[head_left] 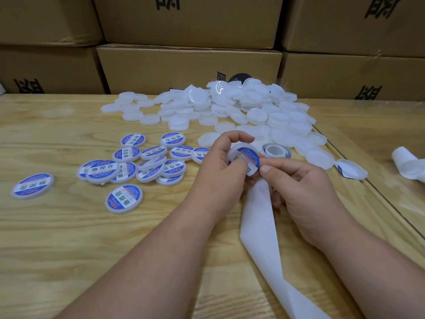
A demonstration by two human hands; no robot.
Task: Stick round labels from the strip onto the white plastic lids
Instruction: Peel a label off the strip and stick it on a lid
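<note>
The left hand point(226, 162) is cupping a white lid point(239, 155) steady while the right hand point(296, 178) is pinching the blue round label point(249, 158) onto it, backing strip point(259, 215) trailing clear below.

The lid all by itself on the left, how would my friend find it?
Start at the wooden table and find the bunch of labelled lids left of the hands. Go further left, near the table's left edge: one blue-labelled lid lies alone, touching no other lid.
</note>
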